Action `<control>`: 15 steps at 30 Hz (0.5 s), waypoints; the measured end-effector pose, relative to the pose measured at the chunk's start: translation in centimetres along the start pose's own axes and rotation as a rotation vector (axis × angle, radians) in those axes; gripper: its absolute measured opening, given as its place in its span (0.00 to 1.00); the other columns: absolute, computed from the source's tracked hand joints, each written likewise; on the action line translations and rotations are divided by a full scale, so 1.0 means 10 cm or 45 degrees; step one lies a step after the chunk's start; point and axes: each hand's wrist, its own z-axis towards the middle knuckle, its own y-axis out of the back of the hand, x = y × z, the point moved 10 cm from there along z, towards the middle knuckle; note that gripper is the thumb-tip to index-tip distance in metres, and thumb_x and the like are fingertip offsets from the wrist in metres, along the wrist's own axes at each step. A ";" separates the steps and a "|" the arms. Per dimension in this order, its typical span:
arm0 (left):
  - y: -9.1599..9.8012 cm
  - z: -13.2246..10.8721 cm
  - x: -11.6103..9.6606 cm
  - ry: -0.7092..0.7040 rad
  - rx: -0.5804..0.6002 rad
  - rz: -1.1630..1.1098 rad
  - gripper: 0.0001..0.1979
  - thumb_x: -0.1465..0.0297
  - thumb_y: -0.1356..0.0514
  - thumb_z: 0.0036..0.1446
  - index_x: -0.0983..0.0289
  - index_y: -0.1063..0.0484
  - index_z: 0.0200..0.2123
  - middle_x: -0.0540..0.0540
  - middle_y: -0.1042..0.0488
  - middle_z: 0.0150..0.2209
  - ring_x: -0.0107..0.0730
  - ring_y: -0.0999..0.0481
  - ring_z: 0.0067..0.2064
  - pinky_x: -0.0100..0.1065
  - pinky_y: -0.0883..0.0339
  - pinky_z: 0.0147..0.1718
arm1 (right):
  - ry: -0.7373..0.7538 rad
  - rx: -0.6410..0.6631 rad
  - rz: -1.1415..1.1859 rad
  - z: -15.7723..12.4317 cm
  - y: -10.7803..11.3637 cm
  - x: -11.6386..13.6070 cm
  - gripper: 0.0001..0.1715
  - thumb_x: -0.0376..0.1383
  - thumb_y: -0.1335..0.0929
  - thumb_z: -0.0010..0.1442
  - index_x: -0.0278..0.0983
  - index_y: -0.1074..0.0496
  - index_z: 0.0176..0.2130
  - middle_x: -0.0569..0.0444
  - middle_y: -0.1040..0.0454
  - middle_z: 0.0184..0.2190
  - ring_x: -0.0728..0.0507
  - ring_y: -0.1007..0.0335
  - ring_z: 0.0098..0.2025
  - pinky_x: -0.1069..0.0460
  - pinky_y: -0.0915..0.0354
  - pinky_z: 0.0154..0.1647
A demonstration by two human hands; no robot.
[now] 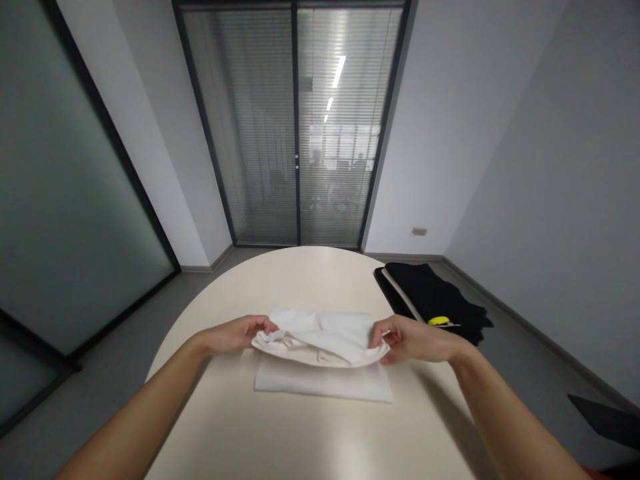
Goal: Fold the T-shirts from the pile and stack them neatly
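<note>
A white cloth garment (pixel 320 360) lies partly folded on a round cream table (pixel 280 433). My left hand (pixel 240 333) pinches its left edge with closed fingers. At the opposite edge, my right hand (pixel 410 339) grips the cloth the same way. Between the two hands the upper layer is lifted a little off the table and sags in the middle. The lower layer stays flat on the tabletop beneath it.
A black garment (pixel 435 300) with a small yellow item (pixel 439 321) on it lies on a dark surface at the table's right. Glass doors with blinds (pixel 295 127) stand behind the table. Grey floor surrounds it.
</note>
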 end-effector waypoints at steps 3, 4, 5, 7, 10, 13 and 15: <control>-0.13 -0.05 0.03 -0.055 0.037 0.123 0.20 0.54 0.34 0.54 0.62 0.37 0.32 0.60 0.26 0.54 0.41 0.27 0.54 0.36 0.36 0.54 | -0.045 0.046 -0.011 0.00 -0.18 -0.19 0.24 0.44 0.21 0.43 0.34 0.24 0.37 0.56 0.27 0.32 0.47 0.32 0.36 0.53 0.35 0.40; -0.14 -0.06 0.03 -0.071 0.029 0.162 0.18 0.56 0.36 0.56 0.62 0.38 0.31 0.60 0.26 0.55 0.40 0.27 0.55 0.36 0.37 0.55 | -0.049 0.043 -0.015 0.00 -0.20 -0.22 0.23 0.44 0.22 0.43 0.34 0.24 0.36 0.57 0.27 0.31 0.47 0.32 0.36 0.54 0.36 0.39; -0.15 -0.07 0.04 -0.082 0.017 0.196 0.16 0.58 0.37 0.56 0.61 0.39 0.31 0.59 0.26 0.55 0.40 0.28 0.55 0.36 0.37 0.56 | -0.044 0.037 -0.015 -0.01 -0.22 -0.24 0.22 0.43 0.22 0.43 0.34 0.25 0.36 0.57 0.28 0.31 0.48 0.33 0.36 0.54 0.36 0.40; -0.16 -0.10 0.05 -0.096 0.008 0.255 0.12 0.63 0.38 0.55 0.61 0.38 0.31 0.58 0.26 0.55 0.39 0.28 0.56 0.36 0.37 0.57 | -0.014 0.022 -0.035 -0.04 -0.25 -0.24 0.20 0.41 0.23 0.44 0.34 0.25 0.36 0.57 0.27 0.32 0.47 0.33 0.37 0.54 0.37 0.41; -0.15 -0.15 0.10 -0.124 0.020 0.413 0.04 0.68 0.41 0.55 0.62 0.33 0.32 0.56 0.27 0.58 0.39 0.31 0.60 0.38 0.42 0.62 | -0.018 -0.015 -0.206 -0.12 -0.27 -0.23 0.18 0.39 0.24 0.46 0.36 0.23 0.38 0.55 0.25 0.37 0.46 0.31 0.40 0.53 0.37 0.44; 0.01 -0.18 0.12 -0.142 -0.140 0.666 0.08 0.72 0.45 0.55 0.61 0.26 0.30 0.54 0.26 0.56 0.41 0.40 0.67 0.43 0.53 0.68 | -0.126 -0.057 -0.427 -0.23 -0.26 -0.19 0.20 0.39 0.23 0.45 0.39 0.20 0.41 0.52 0.23 0.40 0.42 0.29 0.43 0.51 0.36 0.47; 0.19 -0.20 -0.01 -0.188 -0.424 0.783 0.11 0.72 0.47 0.55 0.60 0.25 0.29 0.55 0.23 0.52 0.42 0.39 0.66 0.44 0.54 0.69 | -0.159 -0.142 -0.595 -0.24 -0.23 -0.05 0.16 0.44 0.23 0.48 0.40 0.19 0.37 0.50 0.22 0.39 0.39 0.29 0.45 0.48 0.36 0.50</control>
